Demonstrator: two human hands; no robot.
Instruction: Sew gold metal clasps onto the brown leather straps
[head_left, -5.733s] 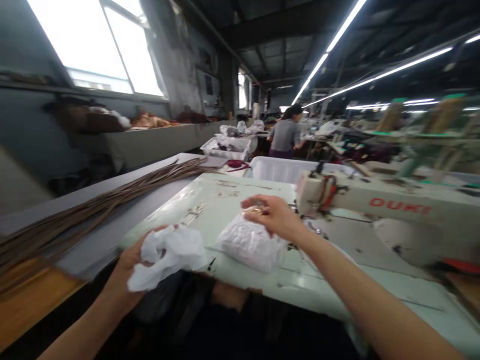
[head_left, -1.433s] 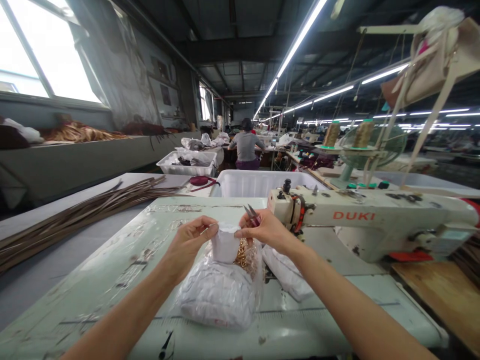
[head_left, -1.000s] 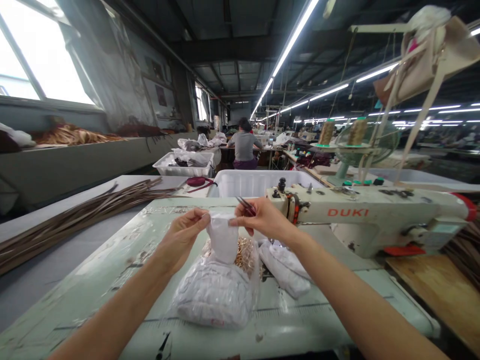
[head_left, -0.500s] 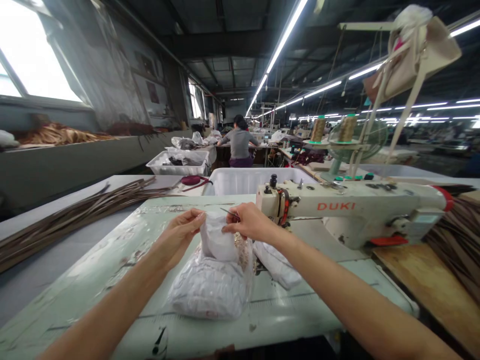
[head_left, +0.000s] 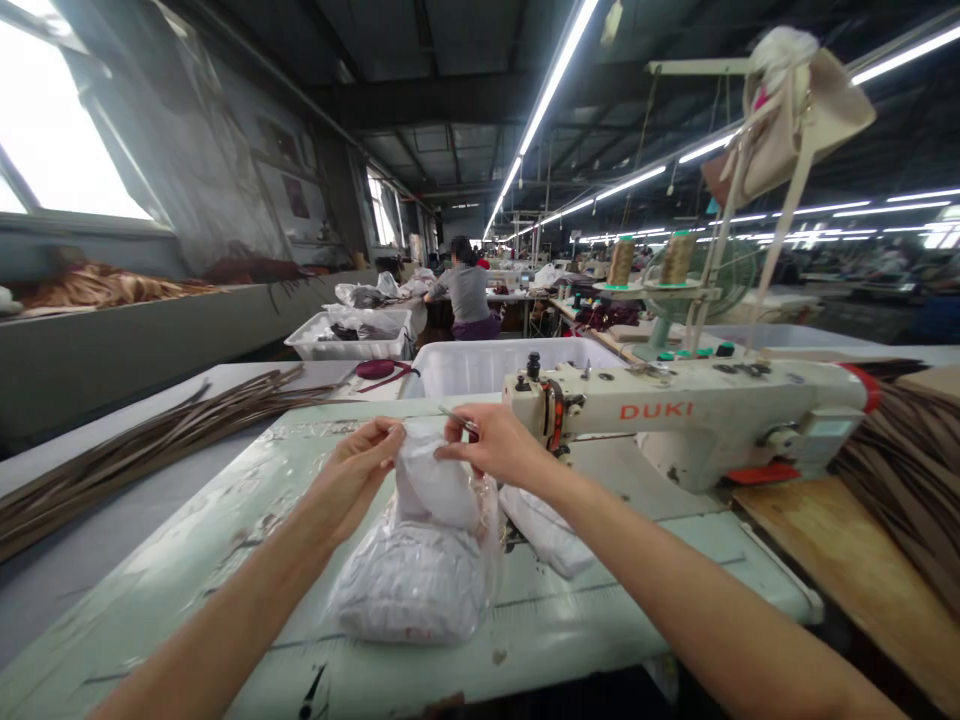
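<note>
A thin white piece (head_left: 429,485), fabric or soft film, stands upright between my hands. My left hand (head_left: 364,468) pinches its upper left corner. In my right hand (head_left: 491,440) is a slim, pointed metal tool (head_left: 454,417), its tip pointing left; the kind is mostly hidden by the fingers. The right fingertips are close against the upper right of the white piece, and whether they grip it I cannot tell. Below, a clear plastic bag (head_left: 409,590) of folded white items lies on the pale green table (head_left: 247,600). Another white bundle (head_left: 547,530) rests beside it, near the needle area.
A DUKI sewing machine (head_left: 675,415) stands right of my hands. Behind the table is a white bin (head_left: 480,365). Brown strips (head_left: 150,445) lie at left, with a maroon ribbon roll (head_left: 375,370) farther back. A co-worker (head_left: 469,295) sits ahead, facing away.
The view has shifted slightly, so most things sit a little farther left. My right fingers have moved slightly over the top of the white piece. The left pinch stays the same.
</note>
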